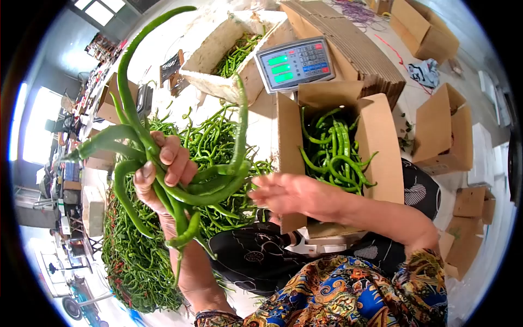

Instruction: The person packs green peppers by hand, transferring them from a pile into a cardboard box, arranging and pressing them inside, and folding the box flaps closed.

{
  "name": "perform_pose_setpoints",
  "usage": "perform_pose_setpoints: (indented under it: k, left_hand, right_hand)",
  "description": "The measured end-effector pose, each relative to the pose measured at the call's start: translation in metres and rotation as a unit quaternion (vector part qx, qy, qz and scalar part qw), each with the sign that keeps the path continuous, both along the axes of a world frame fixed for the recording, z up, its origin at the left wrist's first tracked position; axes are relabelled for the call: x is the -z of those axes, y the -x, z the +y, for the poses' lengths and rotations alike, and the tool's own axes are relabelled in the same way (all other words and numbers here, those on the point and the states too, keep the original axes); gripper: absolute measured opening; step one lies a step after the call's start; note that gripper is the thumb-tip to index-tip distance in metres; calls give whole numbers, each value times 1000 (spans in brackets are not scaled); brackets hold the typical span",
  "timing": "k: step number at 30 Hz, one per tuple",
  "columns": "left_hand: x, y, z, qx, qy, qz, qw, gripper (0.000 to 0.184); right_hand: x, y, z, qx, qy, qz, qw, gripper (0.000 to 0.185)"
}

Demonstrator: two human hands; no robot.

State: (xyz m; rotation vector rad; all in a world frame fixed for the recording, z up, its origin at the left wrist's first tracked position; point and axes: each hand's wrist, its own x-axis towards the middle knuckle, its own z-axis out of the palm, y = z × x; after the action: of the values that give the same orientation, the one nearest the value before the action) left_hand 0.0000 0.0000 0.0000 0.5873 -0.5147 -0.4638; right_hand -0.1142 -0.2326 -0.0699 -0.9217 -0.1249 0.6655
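Now, long green peppers (210,197) bunched in left hand (175,162), near pepper heap (136,272). Fingers wrapped round middles, ends splaying: loose grip could spill some, hard squeeze could snap them. Right hand (291,194) open, empty; forearm across carton (385,141), could catch its rim.

The left hand (168,166) grips a bunch of long, curling green peppers (143,136) above a broad heap of thin green peppers (133,256). The right hand (289,193), slightly blurred, looks empty, its fingers near the open brown cardboard box (384,147) holding more green peppers (340,147). Behind that box stands a grey digital scale display (295,63) with lit green readouts.
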Motion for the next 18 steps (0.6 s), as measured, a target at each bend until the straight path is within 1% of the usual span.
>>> perform_pose_setpoints:
  k: [1,2,3,5,6,7,9,10,11,13,14,18]
  left_hand:
    - [3,0,-8,14,22,4,1000,49]
    - [7,0,-16,18,26,16,999,47]
    - [19,36,-40,22,56,60,996,45]
    - [24,43,-53,-9,42,66,997,45]
    - [29,40,-55,-14,38,64,997,44]
    - [34,42,-59,-18,24,62,998,42]
    - [41,47,-68,-36,2,87,996,39]
    - [50,48,-69,-9,9,120,993,38]
    - [59,45,-71,4,-24,102,994,38]
    - [64,50,-80,35,-17,149,988,36]
    - [69,49,-84,48,-2,157,986,34]
    - [85,48,-90,38,-57,205,976,33]
  right_hand:
    - [-4,-12,15,47,-45,14,998,67]
    - [-1,-22,26,92,-46,24,994,50]
    - [-18,10,13,137,-90,15,986,38]
    - [-28,4,13,186,-157,3,970,31]
    - [-20,2,9,199,-155,21,968,28]
    - [-15,4,6,248,-128,32,960,19]
    - [-15,11,-17,248,-114,5,962,19]
    - [-21,15,-25,266,-97,-8,959,20]
    - [-17,16,-34,259,-94,-30,961,23]
    - [-10,20,-42,275,-82,-44,957,23]
    - [-11,22,-43,287,-75,-43,954,21]
    - [3,24,-48,313,-40,-2,949,18]
